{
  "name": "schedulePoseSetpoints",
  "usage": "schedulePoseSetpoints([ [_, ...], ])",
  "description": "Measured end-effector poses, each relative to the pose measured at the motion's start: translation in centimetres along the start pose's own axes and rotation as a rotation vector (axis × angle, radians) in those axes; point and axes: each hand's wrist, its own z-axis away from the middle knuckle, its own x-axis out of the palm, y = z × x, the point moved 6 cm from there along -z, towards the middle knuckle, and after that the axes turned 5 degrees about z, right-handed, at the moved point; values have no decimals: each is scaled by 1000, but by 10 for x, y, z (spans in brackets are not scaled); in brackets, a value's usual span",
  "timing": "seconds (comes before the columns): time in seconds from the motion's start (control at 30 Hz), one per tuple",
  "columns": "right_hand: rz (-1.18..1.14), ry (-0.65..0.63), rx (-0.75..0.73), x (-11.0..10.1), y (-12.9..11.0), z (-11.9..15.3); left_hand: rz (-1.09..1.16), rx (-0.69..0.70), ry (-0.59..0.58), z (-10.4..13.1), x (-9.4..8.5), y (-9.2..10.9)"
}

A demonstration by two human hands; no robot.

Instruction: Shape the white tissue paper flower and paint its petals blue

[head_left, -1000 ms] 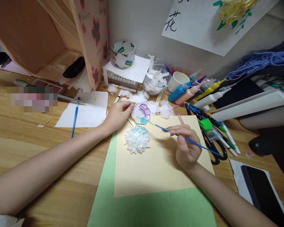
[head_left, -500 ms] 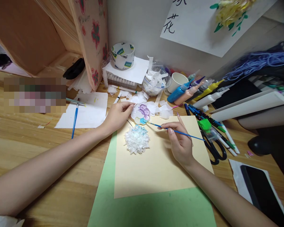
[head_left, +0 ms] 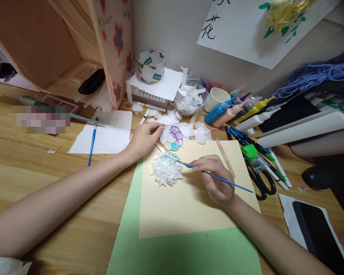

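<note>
My right hand (head_left: 215,177) is closed around a thin blue paintbrush (head_left: 227,181), whose tip meets the blue-tinted upper part of a white ruffled paper flower (head_left: 166,173). The flower lies on a cream sheet (head_left: 189,214). Just beyond it is a small round-welled paint palette (head_left: 169,138) holding purple, pale yellow and blue paint. My left hand (head_left: 143,140) pinches the palette's left edge between thumb and fingers. A pink pencil (head_left: 225,156) rests on the cream sheet behind my right hand.
A green sheet (head_left: 186,254) lies under the cream one. Paint bottles (head_left: 218,112), a paper cup (head_left: 216,100) and a bowl of paper scraps (head_left: 189,100) stand at the back. Right are pens, black scissors (head_left: 262,185) and a phone (head_left: 318,233). Another brush (head_left: 92,145) lies left.
My right hand has brought the paintbrush down from the palette's blue paint to the top of the paper flower. My left hand stays at the palette.
</note>
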Motion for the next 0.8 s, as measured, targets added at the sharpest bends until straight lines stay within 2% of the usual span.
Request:
schedulePoseSetpoints([
  [0.17,2,-9,39,2,4,0,-6,-1,-1,1,-1,2],
  [0.33,-24,72,87,-3,9,3,-3,-9,4,1,0,2],
  [0.57,-26,42,144,-1,12,3,-3,6,-2,1,0,2],
  [0.7,-79,100,129,-4,12,3,3,6,-12,1,0,2],
  [0.8,-66,63,128,-1,13,3,8,12,-9,1,0,2],
])
